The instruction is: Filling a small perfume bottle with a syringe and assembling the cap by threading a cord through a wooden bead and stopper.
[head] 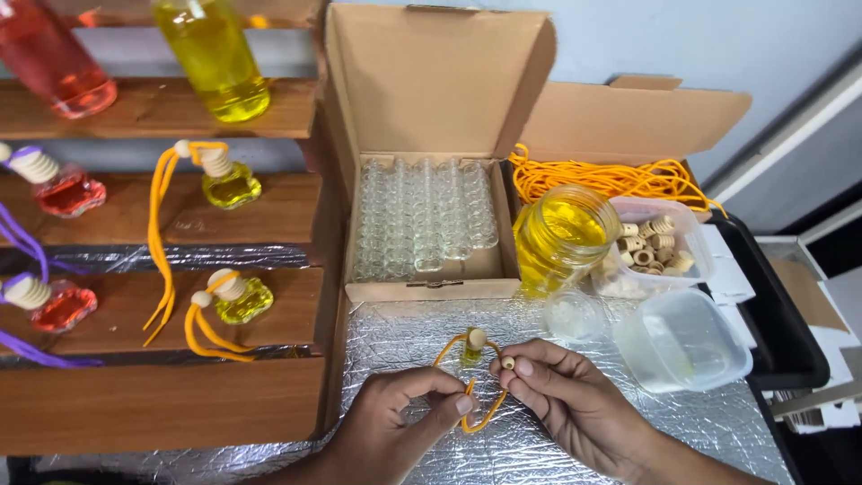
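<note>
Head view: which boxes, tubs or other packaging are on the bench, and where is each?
Cardboard box: centre back, brown, lid up, holds clear vials.
Second cardboard box: right of it, brown, holds orange cord.
Glass jar: before it, yellow liquid.
Open tub: right, clear, wooden beads.
Lidded tub: nearer, clear.

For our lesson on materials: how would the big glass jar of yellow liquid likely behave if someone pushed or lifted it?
The jar looks nearly full, so probably heavy for its size. Its smooth glass may be slippery and would likely break if dropped. It stands open, so a hard push might spill liquid onto the foil.
</note>
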